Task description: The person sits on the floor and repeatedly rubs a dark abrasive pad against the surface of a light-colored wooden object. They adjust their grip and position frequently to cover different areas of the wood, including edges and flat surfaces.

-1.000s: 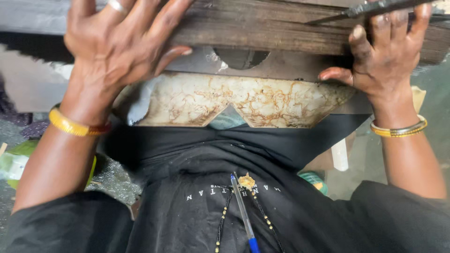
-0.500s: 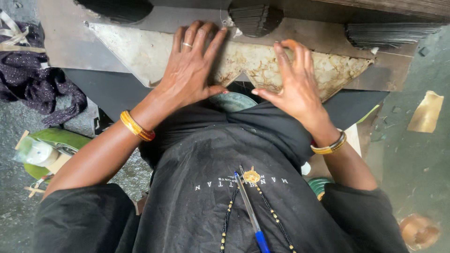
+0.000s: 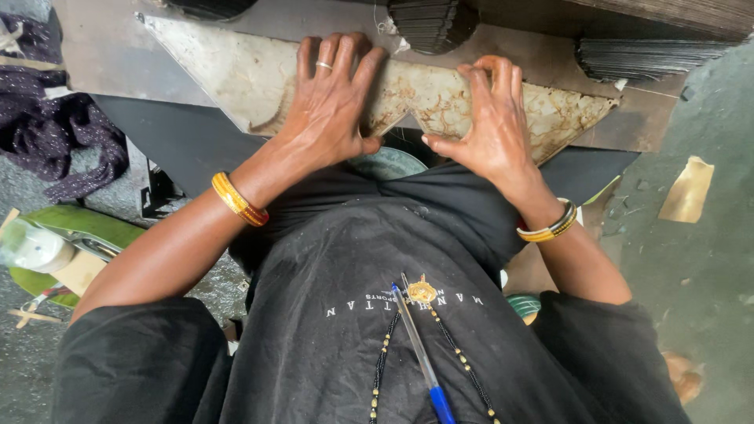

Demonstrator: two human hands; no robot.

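My left hand (image 3: 334,102) lies flat, fingers spread, on a pale, stained, wing-shaped plate (image 3: 236,71) at the near edge of a metal bench (image 3: 102,55). My right hand (image 3: 491,126) presses on the right part of the same plate, fingers arched, thumb at its notched near edge. Both wrists wear gold bangles. Neither hand holds anything. Stacks of thin dark sheets (image 3: 432,23) stand just beyond my fingers. A blue pen (image 3: 420,353) is clipped to my black shirt.
Another dark sheet stack (image 3: 652,55) sits at the back right. A dark purple cloth (image 3: 55,133) lies at the left. A green bag with a clear plastic bottle (image 3: 31,247) rests on the floor at lower left. A tan scrap (image 3: 687,188) lies on the grey floor at right.
My view has dropped from under the wooden top to the bench. Both hands came down from the wooden edge and now press on the pale plate.
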